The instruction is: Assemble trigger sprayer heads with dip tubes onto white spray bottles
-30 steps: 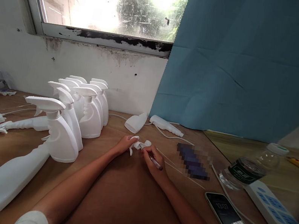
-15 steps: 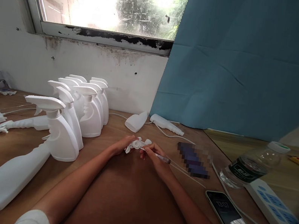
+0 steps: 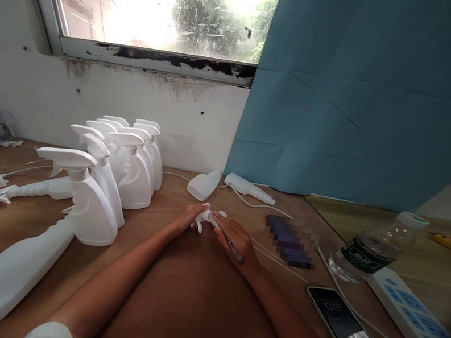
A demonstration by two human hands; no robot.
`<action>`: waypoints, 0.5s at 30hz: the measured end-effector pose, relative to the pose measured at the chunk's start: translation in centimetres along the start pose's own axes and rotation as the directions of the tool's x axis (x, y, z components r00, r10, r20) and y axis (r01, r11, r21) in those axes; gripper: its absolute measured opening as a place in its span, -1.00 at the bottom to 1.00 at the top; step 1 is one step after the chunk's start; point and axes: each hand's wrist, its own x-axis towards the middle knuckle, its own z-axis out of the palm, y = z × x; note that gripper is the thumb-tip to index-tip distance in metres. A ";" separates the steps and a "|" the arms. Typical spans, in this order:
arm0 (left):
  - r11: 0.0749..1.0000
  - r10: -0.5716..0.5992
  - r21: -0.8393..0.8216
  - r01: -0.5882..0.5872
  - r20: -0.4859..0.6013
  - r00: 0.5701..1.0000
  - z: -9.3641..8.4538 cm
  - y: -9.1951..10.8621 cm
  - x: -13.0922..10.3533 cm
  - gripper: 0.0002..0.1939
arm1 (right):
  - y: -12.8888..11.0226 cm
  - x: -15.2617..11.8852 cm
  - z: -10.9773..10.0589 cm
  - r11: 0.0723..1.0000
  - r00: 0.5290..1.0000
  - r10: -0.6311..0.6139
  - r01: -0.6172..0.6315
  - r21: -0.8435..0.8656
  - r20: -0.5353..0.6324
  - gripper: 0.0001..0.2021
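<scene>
My left hand [image 3: 187, 219], at the middle of the table, is closed on a white spray-trigger head [image 3: 200, 220]. From the right, my right hand [image 3: 244, 242] grips a slim screwdriver-like tool [image 3: 234, 250], its grey-brown handle lying along the palm. The tool's thin end points at the spray head; whether it touches is hidden by my fingers. A small white piece [image 3: 222, 213] shows just behind my right fingertips.
Several white spray bottles [image 3: 99, 211] stand at left, with another bottle [image 3: 14, 266] lying in front. Two white bottles [image 3: 204, 184] lie by the wall. At right are a phone [image 3: 357, 335], a water bottle [image 3: 369, 253], a power strip [image 3: 409, 312] and cables.
My right hand has turned flatter and moved over the spray head, covering more of it. The tool's handle has swung down toward me. The spray head is tilted differently in my left hand.
</scene>
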 end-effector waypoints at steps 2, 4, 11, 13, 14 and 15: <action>0.999 0.032 -0.013 -0.032 -0.034 0.999 0.0 -0.1 0.0 -0.47 | 0.2 -0.1 -0.3 0.994 0.992 0.107 -0.105 0.023 -0.060 -0.70; 0.993 0.114 0.040 -0.111 -0.091 0.989 0.0 -0.4 0.0 -0.48 | 0.3 -0.1 -0.7 0.972 0.963 0.233 -0.227 0.062 -0.134 -0.71; 0.956 0.245 0.197 -0.216 -0.133 0.961 -0.4 -0.9 0.0 -0.50 | 0.4 0.1 -2.0 0.760 0.806 0.590 -0.532 0.374 -0.053 -0.55; 0.959 0.235 0.189 -0.210 -0.126 0.964 -0.3 -0.8 0.0 -0.49 | 0.1 0.3 -1.7 0.730 0.812 0.583 -0.521 0.442 -0.006 -0.48; 0.960 0.235 0.186 -0.210 -0.123 0.964 -0.3 -0.8 0.0 -0.49 | 0.0 0.4 -1.5 0.722 0.812 0.583 -0.520 0.457 0.003 -0.45; 0.960 0.237 0.183 -0.213 -0.118 0.964 -0.2 -0.8 0.0 -0.48 | -0.1 0.4 -1.3 0.715 0.810 0.586 -0.524 0.463 0.014 -0.43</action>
